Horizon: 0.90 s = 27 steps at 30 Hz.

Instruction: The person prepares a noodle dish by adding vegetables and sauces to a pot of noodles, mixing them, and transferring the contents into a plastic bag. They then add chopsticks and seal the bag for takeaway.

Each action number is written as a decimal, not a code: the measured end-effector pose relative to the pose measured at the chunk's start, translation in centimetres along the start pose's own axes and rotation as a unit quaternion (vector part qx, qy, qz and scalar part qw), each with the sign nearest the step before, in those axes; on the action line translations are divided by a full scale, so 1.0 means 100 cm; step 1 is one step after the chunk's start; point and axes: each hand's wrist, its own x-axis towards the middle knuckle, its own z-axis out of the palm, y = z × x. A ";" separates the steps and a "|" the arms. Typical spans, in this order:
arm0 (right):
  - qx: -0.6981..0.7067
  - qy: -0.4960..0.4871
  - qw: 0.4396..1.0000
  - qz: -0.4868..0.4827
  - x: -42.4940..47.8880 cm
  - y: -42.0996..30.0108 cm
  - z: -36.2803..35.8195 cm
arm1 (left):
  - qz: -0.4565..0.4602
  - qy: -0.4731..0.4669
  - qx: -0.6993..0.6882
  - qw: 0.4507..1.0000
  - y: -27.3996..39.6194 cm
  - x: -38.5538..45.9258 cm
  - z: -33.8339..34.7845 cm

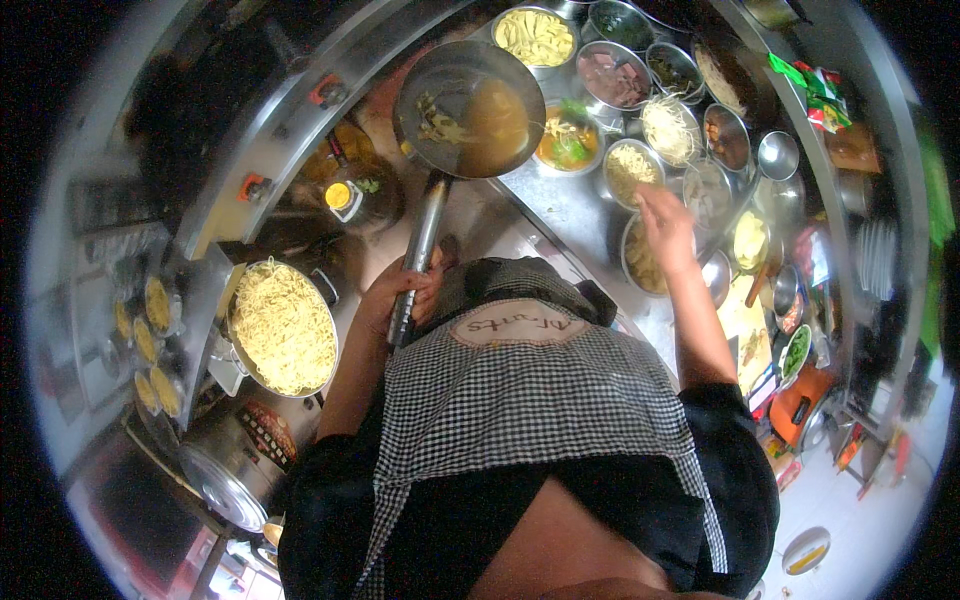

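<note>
My left hand grips the metal handle of a dark wok held out in front of me. Brown broth and some pale shreds lie in the wok. At the right, the fingertips of my right hand are pinched together at the near rim of a metal bowl of yellowish shreds. Whether they hold a few shreds cannot be made out. A bowl of soup topped with green leaves stands between the wok and that bowl. Under my right wrist sits another bowl of pale pieces.
Metal bowls hold pale strips, pinkish meat and bean sprouts. A large pan of noodles stands at the left, with a yellow-capped bottle beyond it. A lidded steel pot is at the lower left, a cutting board at the right.
</note>
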 end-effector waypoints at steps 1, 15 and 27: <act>-0.005 -0.005 1.000 -0.013 -0.003 -0.002 -0.003 | -0.004 -0.004 -0.005 1.000 0.000 0.002 -0.001; 0.025 0.126 0.991 0.046 0.016 0.017 0.008 | -0.020 0.007 -0.014 1.000 0.002 0.006 -0.005; -0.015 -0.016 0.999 -0.049 0.027 0.016 -0.021 | -0.005 -0.004 -0.008 1.000 -0.003 0.005 -0.010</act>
